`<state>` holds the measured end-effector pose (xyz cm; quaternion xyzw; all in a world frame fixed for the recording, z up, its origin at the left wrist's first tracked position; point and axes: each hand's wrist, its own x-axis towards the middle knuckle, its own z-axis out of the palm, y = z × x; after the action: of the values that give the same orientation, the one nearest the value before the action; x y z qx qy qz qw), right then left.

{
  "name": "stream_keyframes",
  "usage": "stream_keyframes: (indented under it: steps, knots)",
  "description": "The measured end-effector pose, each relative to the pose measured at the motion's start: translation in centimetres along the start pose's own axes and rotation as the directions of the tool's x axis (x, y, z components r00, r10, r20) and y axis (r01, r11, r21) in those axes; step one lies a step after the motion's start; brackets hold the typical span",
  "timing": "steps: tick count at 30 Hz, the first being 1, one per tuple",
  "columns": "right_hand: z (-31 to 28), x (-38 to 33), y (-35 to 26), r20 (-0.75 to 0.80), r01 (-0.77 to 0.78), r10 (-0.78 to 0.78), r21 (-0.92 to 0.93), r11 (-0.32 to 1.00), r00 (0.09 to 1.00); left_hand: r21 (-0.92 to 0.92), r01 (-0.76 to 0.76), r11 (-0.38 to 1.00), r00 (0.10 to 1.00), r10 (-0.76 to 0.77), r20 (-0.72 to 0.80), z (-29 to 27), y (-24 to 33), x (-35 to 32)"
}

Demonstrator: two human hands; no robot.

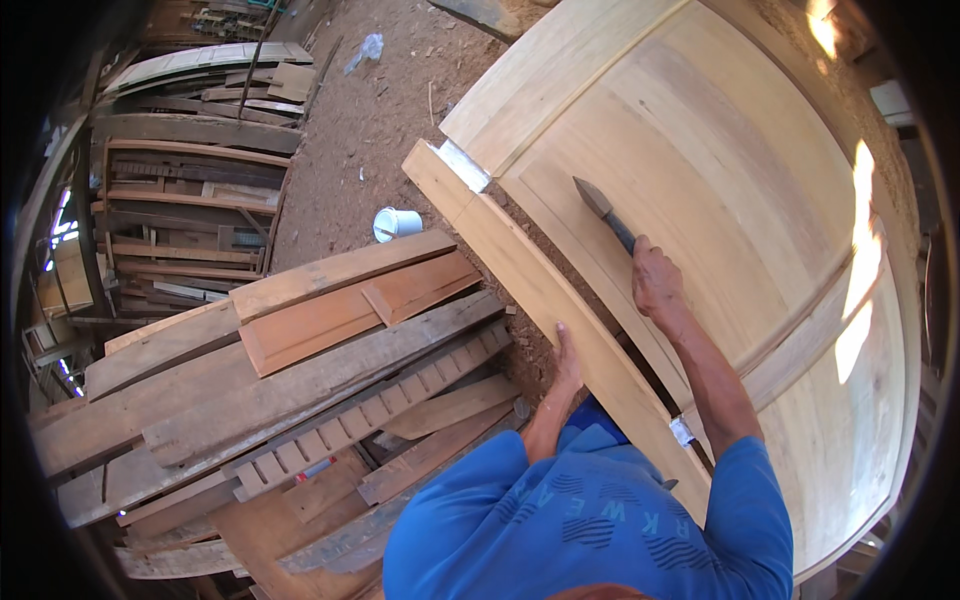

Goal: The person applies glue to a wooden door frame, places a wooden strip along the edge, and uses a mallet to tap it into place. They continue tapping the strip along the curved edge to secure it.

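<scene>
My right hand (pixel 657 278) is closed round the handle of a dark hand tool (pixel 596 200) with a pointed, blade-like end, held over a pale wooden panel door (pixel 690 170). The tool's exact kind is not plain. My left hand (pixel 566 362) grips the near edge of a long, pale wooden plank (pixel 540 290), fingers partly hidden behind it. The plank runs alongside the door with a narrow dark gap between them. Whitish joint pieces (pixel 463 166) bridge that gap near the far end, and another white patch (pixel 682 431) shows near my body.
Stacked boards (pixel 330 345) lie at the left, a reddish-brown panel (pixel 310 325) on top. Beyond them a white bucket (pixel 397 224) stands on the dirt floor (pixel 350 130), with a scrap of clear plastic (pixel 367 50) farther off. Wooden frames (pixel 195 195) lean at the far left.
</scene>
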<state>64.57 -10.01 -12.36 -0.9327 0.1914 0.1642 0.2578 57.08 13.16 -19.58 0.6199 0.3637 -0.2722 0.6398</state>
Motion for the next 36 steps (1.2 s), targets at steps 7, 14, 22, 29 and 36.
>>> stream_keyframes:
  steps: [7,14,22,29,36]
  knots:
    - [-0.7,0.2,0.1,0.011,0.031,-0.031,0.030,0.999,0.999,-0.092,0.012,0.996,0.998,-0.006,0.061,0.6,1.5,-1.1]
    - [-3.8,0.4,-1.0,0.094,0.007,-0.016,0.101,0.995,0.995,-0.133,0.125,0.983,0.983,-0.104,0.154,0.2,1.0,0.0]
    - [-1.1,1.3,-1.5,0.077,-0.006,0.004,0.024,1.000,0.997,-0.182,0.143,0.973,0.970,-0.101,0.223,-0.5,0.7,0.3]
    - [-1.8,0.7,-2.7,0.108,-0.071,0.065,0.053,0.996,0.992,-0.119,0.127,0.985,0.957,-0.090,0.275,-1.8,0.4,0.9]
    - [-4.2,-0.8,-2.5,0.216,-0.147,0.067,0.384,0.912,0.974,-0.165,0.213,0.963,0.927,-0.146,0.345,-1.7,0.2,1.6]
